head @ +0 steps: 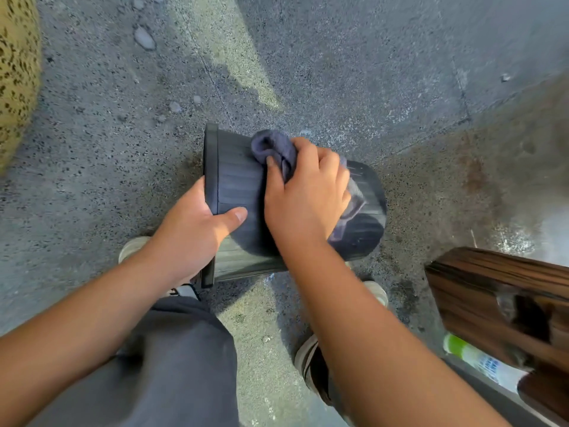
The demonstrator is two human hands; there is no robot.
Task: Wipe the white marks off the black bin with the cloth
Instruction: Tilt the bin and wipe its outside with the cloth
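Bin: the black bin (237, 180) lies on its side in front of your shoes, long axis left to right, rim leftward
Left hand: your left hand (197, 229) grips the bin's rim, thumb on its wall; fingers hidden inside
Right hand: your right hand (304, 192) presses the bunched cloth (277, 149) onto the bin's upper wall, fingers curled round it; nearer the base
Writing: none readable on the bin; the bottle (474, 355) right of the bin has a blurred label

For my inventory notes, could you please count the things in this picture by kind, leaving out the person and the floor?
Bins: 1, black ribbed plastic bin, on its side
Cloths: 1, crumpled grey-purple cloth
Bottles: 1, white plastic bottle with green cap
Wooden furniture: 1, dark brown wooden piece
Total: 4
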